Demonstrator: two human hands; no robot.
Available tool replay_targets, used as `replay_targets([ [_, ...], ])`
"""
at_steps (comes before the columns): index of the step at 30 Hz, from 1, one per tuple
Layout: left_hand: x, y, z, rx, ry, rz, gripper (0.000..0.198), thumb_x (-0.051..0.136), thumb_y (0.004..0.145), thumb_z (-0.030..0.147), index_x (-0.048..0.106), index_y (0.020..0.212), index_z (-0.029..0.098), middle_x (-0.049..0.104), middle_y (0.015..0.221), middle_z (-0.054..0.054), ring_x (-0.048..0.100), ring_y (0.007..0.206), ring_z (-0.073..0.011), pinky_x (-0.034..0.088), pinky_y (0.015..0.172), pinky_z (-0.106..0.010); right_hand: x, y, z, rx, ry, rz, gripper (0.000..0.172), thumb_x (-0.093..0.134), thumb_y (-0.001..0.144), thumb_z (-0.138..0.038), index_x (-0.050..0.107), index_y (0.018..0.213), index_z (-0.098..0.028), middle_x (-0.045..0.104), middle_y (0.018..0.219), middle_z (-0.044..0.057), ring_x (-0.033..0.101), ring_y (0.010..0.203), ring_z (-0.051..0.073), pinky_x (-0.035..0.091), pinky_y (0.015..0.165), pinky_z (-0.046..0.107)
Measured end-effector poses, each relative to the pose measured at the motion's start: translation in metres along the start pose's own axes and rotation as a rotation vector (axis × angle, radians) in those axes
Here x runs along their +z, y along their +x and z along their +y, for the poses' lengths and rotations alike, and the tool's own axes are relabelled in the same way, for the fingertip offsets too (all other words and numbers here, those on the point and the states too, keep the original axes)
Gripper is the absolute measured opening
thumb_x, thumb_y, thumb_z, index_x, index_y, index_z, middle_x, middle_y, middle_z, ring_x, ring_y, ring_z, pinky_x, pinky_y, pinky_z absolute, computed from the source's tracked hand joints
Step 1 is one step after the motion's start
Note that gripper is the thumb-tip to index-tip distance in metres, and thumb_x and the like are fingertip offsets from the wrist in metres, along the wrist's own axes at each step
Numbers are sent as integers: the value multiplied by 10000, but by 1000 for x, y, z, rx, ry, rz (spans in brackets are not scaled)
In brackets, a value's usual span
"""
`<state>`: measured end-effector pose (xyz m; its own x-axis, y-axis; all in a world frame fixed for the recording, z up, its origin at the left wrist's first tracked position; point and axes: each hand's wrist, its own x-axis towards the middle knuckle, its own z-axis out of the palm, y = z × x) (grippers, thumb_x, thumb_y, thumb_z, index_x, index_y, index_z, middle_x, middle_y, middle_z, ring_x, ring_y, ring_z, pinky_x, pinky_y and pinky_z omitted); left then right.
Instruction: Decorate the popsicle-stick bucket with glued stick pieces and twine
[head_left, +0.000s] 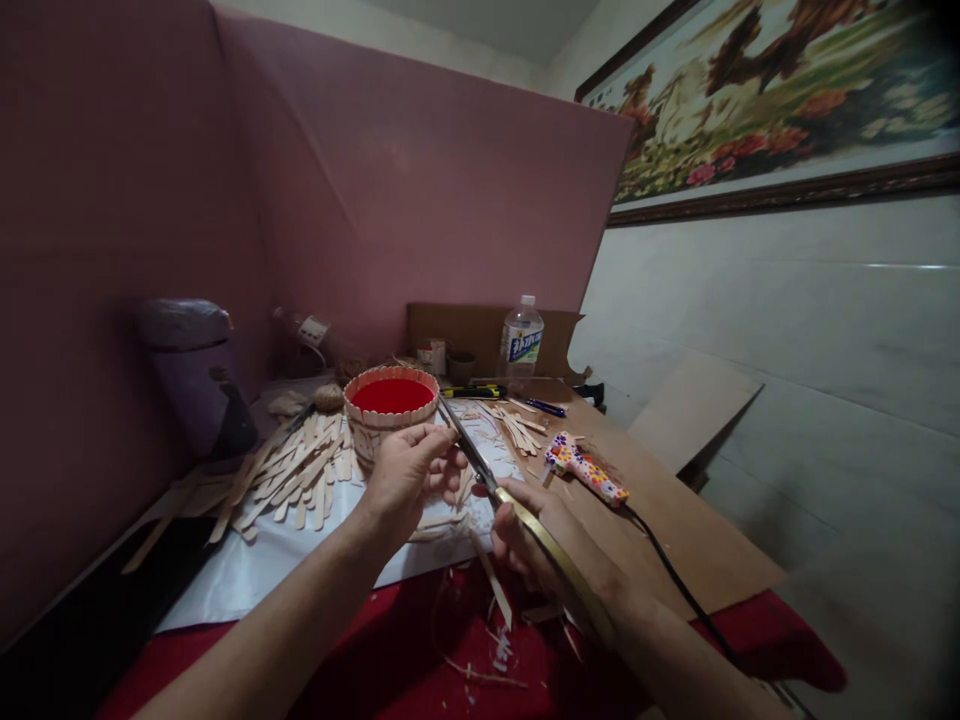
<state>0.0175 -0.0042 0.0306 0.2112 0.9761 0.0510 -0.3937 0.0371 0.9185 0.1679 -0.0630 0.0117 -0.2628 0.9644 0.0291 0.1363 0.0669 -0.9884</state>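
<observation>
My right hand grips a pair of scissors with gold-coloured handles, its dark blades pointing up and to the left. At the blades, my left hand is closed in a pinch. Whatever sits between its fingertips is too small and hidden to name. Just behind the left hand stands a round container ringed with wooden sticks, red on the inside. A heap of flat wooden craft sticks lies left of it on a white sheet.
On the brown board at right rests a flower-patterned glue gun with a black cord. Behind are a plastic bottle, a yellow-black utility knife, a blue pen-like tool and a twine ball. Wood scraps lie in front.
</observation>
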Motion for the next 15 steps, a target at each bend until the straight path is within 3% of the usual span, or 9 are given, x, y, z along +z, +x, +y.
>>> replay_targets([
  [7, 2, 0, 0, 1, -6, 3, 256, 700, 656, 307, 530, 624, 119, 579, 520, -8, 467, 345, -67, 359, 312, -172, -2, -5, -2, 72, 4, -15, 537, 526, 662, -738, 477, 762, -213, 477, 567, -41, 371, 421, 74, 301, 383, 189],
  [15, 2, -1, 1, 4, 8, 22, 265, 700, 656, 319, 524, 618, 125, 577, 512, -6, 475, 343, -71, 363, 311, -175, -2, -3, -4, 45, -4, -18, 531, 510, 676, -740, 497, 750, -215, 469, 560, -35, 370, 424, 80, 297, 385, 201],
])
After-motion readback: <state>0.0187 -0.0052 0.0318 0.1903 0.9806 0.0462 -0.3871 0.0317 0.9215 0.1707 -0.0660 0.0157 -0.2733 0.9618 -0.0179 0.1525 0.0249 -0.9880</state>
